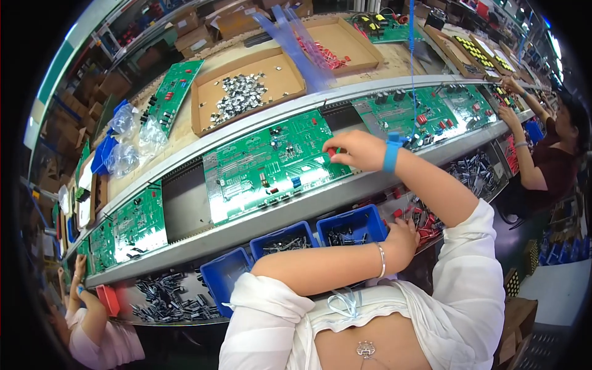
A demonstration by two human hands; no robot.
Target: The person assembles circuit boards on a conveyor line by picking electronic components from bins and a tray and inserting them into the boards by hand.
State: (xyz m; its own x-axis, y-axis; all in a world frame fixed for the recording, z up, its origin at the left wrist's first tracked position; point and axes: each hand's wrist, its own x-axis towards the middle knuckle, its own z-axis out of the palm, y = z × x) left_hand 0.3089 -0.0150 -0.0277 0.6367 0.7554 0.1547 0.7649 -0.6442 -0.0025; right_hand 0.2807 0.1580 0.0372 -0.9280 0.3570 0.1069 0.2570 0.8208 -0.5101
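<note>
My right hand (361,151), a blue strap on its wrist, pinches a small red component (333,153) over the right end of a green circuit board (271,163). The board lies on the metal rail in front of me and carries small black, blue and red parts. Below my right forearm, my left hand (402,242) reaches into a heap of red components (425,222) with wire leads. Its fingers are bent and slightly apart; their tips are partly hidden among the components.
Blue bins (353,226) with leaded parts stand along the near side. More green boards (139,219) sit along the rail (296,203). Behind it is a cardboard tray (290,92) of silvery parts. A blue coiled cord (412,55) hangs down. Co-workers (549,148) sit at both sides.
</note>
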